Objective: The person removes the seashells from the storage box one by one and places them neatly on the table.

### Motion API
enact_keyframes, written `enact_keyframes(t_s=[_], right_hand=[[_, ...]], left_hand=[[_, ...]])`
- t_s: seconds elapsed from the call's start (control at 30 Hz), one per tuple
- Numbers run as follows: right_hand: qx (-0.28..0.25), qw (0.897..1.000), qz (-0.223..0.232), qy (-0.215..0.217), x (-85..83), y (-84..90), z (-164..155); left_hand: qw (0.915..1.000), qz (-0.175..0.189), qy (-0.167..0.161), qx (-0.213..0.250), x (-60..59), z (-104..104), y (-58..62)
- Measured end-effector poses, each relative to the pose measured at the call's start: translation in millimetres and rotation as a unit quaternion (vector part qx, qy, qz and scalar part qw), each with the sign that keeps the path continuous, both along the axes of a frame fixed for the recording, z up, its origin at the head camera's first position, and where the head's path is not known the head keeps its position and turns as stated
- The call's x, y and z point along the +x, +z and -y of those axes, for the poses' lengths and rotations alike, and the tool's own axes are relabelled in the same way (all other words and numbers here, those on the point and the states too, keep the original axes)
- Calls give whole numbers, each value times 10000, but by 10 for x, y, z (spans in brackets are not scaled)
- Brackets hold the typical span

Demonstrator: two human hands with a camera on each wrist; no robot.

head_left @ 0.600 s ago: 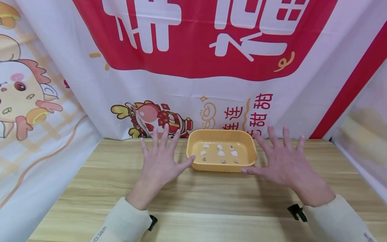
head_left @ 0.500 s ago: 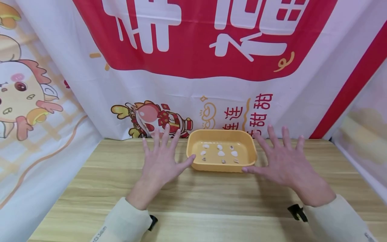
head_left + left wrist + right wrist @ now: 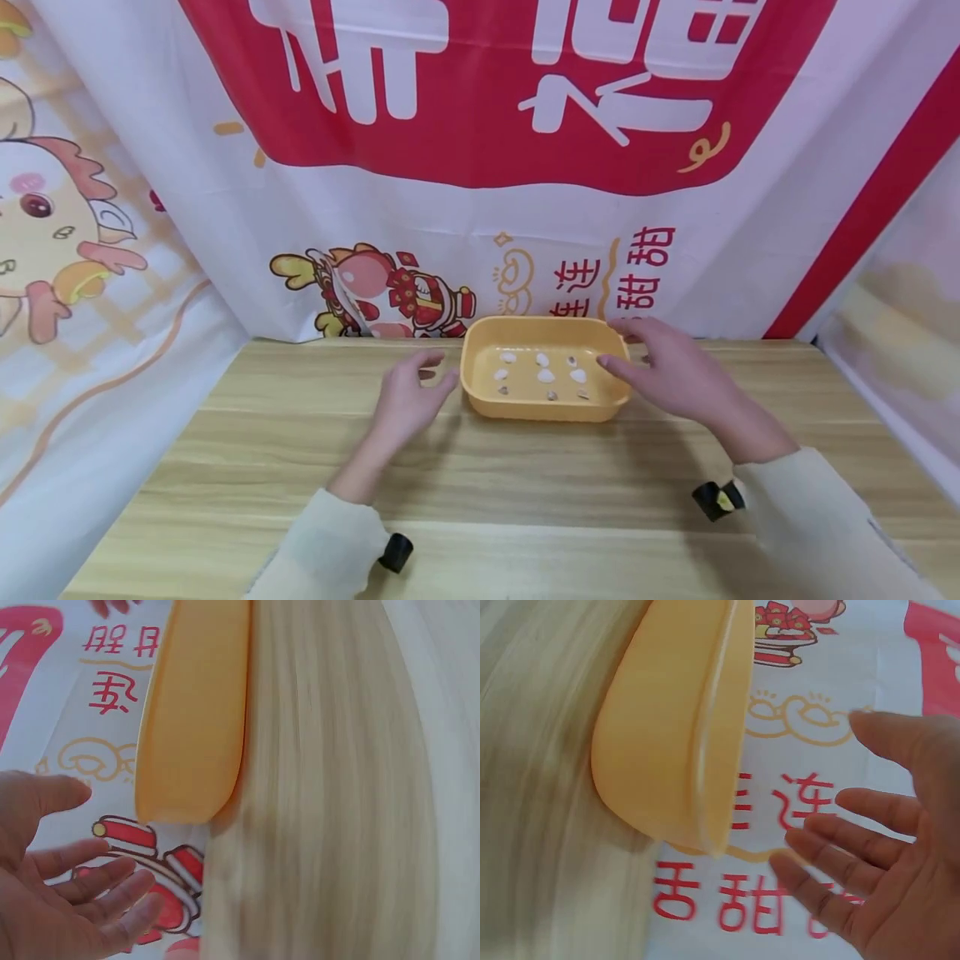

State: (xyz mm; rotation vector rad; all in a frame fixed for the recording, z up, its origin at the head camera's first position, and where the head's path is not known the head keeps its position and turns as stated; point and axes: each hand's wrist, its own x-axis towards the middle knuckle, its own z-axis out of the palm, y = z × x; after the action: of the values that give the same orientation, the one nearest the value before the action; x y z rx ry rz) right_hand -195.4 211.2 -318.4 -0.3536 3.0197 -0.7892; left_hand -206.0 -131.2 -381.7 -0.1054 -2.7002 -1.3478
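Table: light wood grain, closed in at the far edge and both sides by a printed cloth backdrop in red, white and cartoon figures.

Yellow tray: shallow plastic, rounded corners, standing at the far edge of the table, near its middle, close against the backdrop.

Small shells: about nine, white and brownish, spread in loose rows over the tray floor, each apart from the others.

My left hand: just beside the tray's left wall, over the table. Fingers loosely bent and slightly apart, palm turned toward the tray, holding nothing; no contact with the tray is visible in the wrist view.

My right hand: at the tray's right far corner. Fingers relaxed and a little spread, holding nothing; the thumb tip reaches over the right rim. Whether it touches the rim I cannot tell.

Cream sleeves: one on each forearm, a black wrist mount at each cuff.
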Motion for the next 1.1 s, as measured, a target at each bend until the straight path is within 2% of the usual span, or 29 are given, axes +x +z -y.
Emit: enact_keyframes(t_s=[0.2, 0.37, 0.43, 0.63, 0.77, 0.87, 1.1], right_hand=[[-1036, 9940, 323, -121, -246, -110, 36], [-1890, 9789, 749, -189, -388, -238, 94], [-2156, 9717, 933, -226, -430, -277, 125], [-2437, 9600, 1322, -386, -561, -334, 257], [-2595, 9521, 1565, -398, -638, -348, 381], [-2757, 9453, 1694, -412, -695, -392, 451], [-2879, 9388, 1814, -541, -821, -553, 611]], left_hand=[[9919, 611, 390, 1045, -60, -123, -117], [9749, 1203, 554, 1787, -100, -233, -209], [9688, 1319, 633, 2001, -109, -267, -240], [9561, 1244, 885, 2502, -106, -317, -294], [9381, 1321, 944, 3059, -100, -318, -314], [9286, 1366, 955, 3316, -119, -342, -310], [9195, 1313, 923, 3589, -149, -351, -298]])
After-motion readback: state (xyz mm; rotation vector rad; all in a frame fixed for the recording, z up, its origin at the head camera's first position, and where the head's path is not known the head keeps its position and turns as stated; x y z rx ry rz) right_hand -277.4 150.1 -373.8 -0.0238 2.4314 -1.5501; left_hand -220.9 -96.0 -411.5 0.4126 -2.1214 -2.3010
